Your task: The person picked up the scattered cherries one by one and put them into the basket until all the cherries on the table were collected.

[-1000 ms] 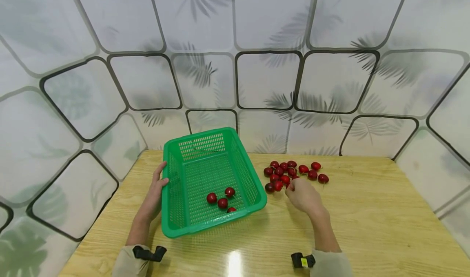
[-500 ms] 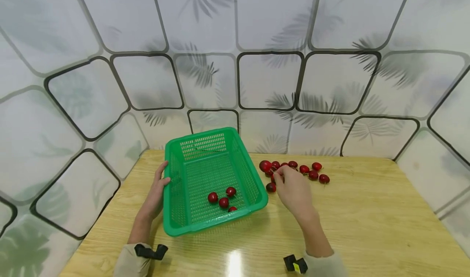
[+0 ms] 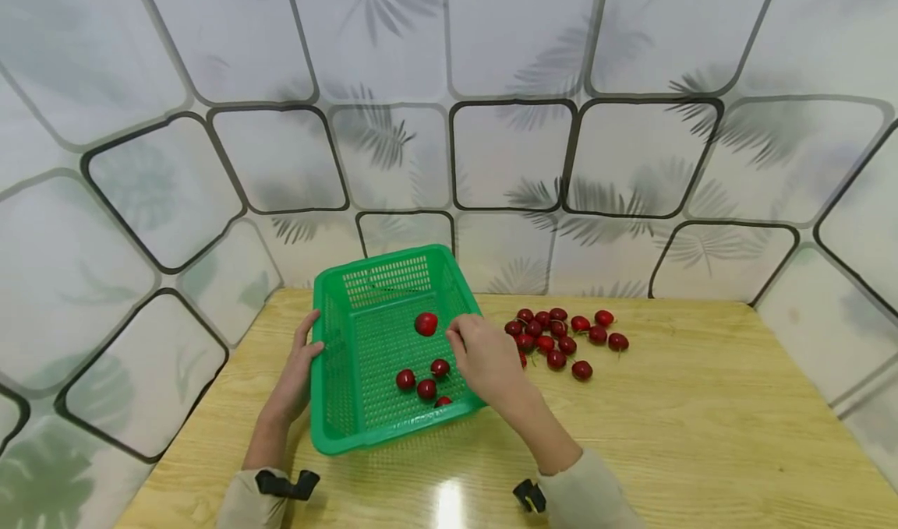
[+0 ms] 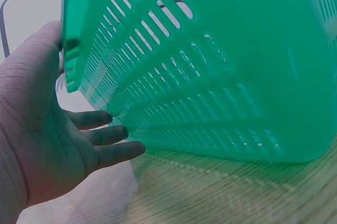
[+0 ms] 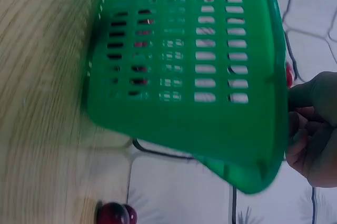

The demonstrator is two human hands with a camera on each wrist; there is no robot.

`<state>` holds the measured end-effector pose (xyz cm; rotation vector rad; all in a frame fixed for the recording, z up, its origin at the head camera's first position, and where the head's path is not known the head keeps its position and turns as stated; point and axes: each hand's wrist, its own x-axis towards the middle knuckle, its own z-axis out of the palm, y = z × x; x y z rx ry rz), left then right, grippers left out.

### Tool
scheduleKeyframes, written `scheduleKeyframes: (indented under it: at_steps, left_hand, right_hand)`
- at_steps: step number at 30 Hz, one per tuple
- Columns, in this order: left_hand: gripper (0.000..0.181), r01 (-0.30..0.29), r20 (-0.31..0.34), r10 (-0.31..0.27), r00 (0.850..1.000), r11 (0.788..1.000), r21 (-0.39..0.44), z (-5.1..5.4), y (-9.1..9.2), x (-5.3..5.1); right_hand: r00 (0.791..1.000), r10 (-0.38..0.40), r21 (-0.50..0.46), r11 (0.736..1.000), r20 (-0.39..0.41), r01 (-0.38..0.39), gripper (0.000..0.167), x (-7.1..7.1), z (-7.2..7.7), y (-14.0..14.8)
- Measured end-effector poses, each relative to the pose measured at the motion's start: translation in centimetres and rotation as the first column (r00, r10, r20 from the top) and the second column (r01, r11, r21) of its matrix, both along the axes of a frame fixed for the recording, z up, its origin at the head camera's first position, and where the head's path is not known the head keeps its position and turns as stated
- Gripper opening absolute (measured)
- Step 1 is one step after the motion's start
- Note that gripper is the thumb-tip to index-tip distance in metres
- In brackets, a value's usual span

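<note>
A green plastic basket [image 3: 337, 439] stands on the table, with several dark red cherries [image 3: 426, 389] on its mesh floor. My left hand [image 3: 291, 377] is at the basket's left side. In the left wrist view, that hand's fingers [image 4: 118, 153] are fairly straight and reach toward the slotted wall, with the thumb side by the rim. Over the basket's right rim, my right hand [image 3: 491, 361] has its fingertips pinched together. A single cherry [image 3: 426, 324] hangs just left of those fingertips, above the basket floor; its stem is too fine to make out. In the right wrist view, curled fingers show beside the rim.
More cherries [image 3: 544, 344] lie in a loose cluster on the wooden table [image 3: 701, 404], right of the basket. One cherry [image 3: 581, 370] lies slightly nearer than the others. A patterned wall covering [image 3: 512, 155] rises behind the table's back edge.
My right hand has moved left from the cherry cluster to above the basket, carrying one cherry. My left hand and the basket have stayed in place.
</note>
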<state>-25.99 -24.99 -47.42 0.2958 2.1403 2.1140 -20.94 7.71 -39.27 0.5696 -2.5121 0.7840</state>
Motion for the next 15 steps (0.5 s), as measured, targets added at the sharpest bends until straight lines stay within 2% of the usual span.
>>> scheduleKeyframes:
  at_steps: [4, 9, 15]
  left_hand:
    - [0.058, -0.001, -0.002, 0.001, 1.0, 1.0, 0.0, -0.1, -0.1, 0.0]
    - [0.058, 0.006, -0.002, -0.006, 1.0, 1.0, 0.001, -0.2, -0.1, -0.2]
    - [0.058, 0.002, 0.002, -0.002, 1.0, 1.0, 0.002, -0.3, -0.1, -0.2]
  right_hand:
    - [0.996, 0.046, 0.113, 0.992, 0.07, -0.053, 0.009, -0.5, 0.0, -1.6]
    - [0.982, 0.039, 0.258, 0.962, 0.183, -0.086, 0.014, -1.5, -0.1, -3.3]
    - [0.958, 0.07, 0.305, 0.939, 0.279, -0.157, 0.028, -2.8, -0.6, -4.8]
